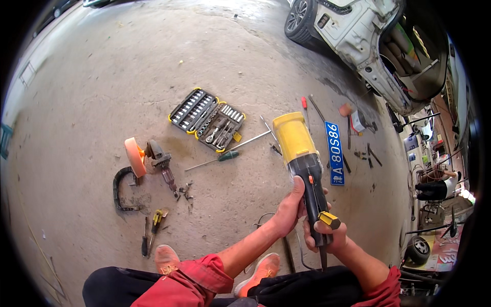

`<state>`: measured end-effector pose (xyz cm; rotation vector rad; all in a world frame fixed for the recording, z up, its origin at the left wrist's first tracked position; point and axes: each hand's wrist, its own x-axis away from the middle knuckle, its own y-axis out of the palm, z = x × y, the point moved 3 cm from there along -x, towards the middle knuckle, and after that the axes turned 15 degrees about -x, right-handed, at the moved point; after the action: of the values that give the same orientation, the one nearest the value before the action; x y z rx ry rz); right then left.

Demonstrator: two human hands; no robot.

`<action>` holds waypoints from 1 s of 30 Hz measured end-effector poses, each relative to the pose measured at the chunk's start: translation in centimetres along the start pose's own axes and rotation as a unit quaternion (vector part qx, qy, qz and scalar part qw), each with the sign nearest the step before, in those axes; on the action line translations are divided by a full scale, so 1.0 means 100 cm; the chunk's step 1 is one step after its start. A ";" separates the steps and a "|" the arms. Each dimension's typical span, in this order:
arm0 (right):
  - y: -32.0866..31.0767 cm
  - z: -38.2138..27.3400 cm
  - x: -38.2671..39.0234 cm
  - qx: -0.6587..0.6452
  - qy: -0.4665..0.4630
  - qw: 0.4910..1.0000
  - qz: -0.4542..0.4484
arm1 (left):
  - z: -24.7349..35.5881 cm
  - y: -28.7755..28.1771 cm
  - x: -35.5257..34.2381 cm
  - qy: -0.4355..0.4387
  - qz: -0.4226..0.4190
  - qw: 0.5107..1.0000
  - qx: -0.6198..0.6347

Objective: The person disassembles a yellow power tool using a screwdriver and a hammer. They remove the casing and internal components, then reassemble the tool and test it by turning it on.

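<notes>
My left hand is closed around the black grip of a power tool housing, a grinder or polisher body with a yellow front barrel and an orange switch. Its barrel points away from me and its cord hangs from the rear end. My right hand is closed by the rear of the grip, around a tool with a yellow-and-black handle, probably a screwdriver; its shaft is hidden. On the floor to the left lies the gear head with its motor armature, an orange round pad attached.
An open socket set lies ahead on the concrete floor. Nearby are a green-handled screwdriver, a curved black handle, two screwdrivers, small loose parts and a blue plate. A stripped white car body stands far right.
</notes>
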<state>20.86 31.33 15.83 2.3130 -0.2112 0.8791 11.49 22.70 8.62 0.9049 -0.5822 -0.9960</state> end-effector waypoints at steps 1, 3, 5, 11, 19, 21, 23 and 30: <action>-0.001 0.000 0.000 0.006 0.000 1.000 0.000 | 0.001 0.001 0.000 0.006 -0.008 1.000 0.001; 0.007 -0.003 0.000 0.015 -0.009 1.000 0.000 | 0.002 0.001 0.001 0.019 -0.024 1.000 0.001; 0.015 -0.003 -0.001 0.018 -0.024 1.000 0.007 | 0.006 0.001 0.004 0.022 -0.037 0.999 0.005; 0.024 -0.009 -0.007 0.089 -0.020 0.996 -0.003 | 0.013 -0.018 -0.002 -0.009 0.062 0.998 -0.024; 0.007 -0.002 -0.017 0.256 0.050 0.964 0.053 | 0.042 -0.054 -0.014 -0.001 0.157 0.986 -0.048; 0.023 -0.010 -0.023 0.415 0.070 0.904 0.080 | 0.045 -0.067 -0.010 0.034 0.173 0.983 -0.054; 0.031 -0.013 -0.022 0.422 0.061 0.900 0.093 | 0.046 -0.075 -0.005 0.027 0.183 0.979 -0.080; 0.007 0.000 -0.027 0.345 0.022 0.933 0.096 | 0.046 -0.089 -0.003 0.005 0.203 0.973 -0.109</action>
<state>18.50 30.55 14.46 2.9499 -0.1175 1.2538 3.68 19.09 3.38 0.5647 -0.6078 -0.6678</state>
